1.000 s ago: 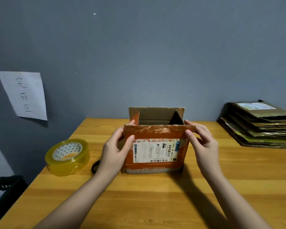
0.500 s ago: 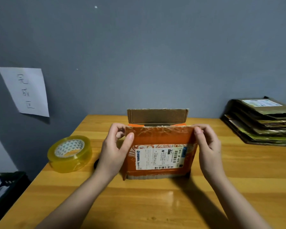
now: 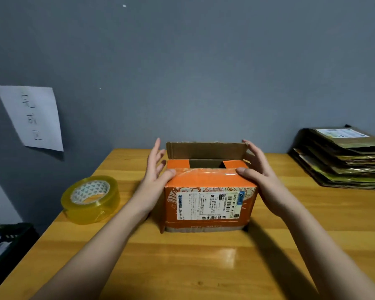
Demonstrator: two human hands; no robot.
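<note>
An orange cardboard box (image 3: 208, 204) with a white shipping label on its front stands on the wooden table (image 3: 204, 267). Its near flap is folded down over the top, the two short side flaps lie flat, and the far flap still stands upright. My left hand (image 3: 155, 172) is at the box's left side, thumb pressing on the folded near flap, fingers straight and spread. My right hand (image 3: 256, 169) mirrors it on the right, thumb on the flap and fingers reaching toward the upright far flap.
A roll of clear yellowish packing tape (image 3: 90, 199) lies on the table left of the box. A stack of flattened cartons (image 3: 342, 159) sits at the back right. A paper note (image 3: 34, 118) hangs on the grey wall. A dark crate (image 3: 7, 241) stands beside the table's left edge.
The near flap went from upright to folded down over the box top. Both hands let go of its edges, and their fingers have opened and reached back toward the far flap.
</note>
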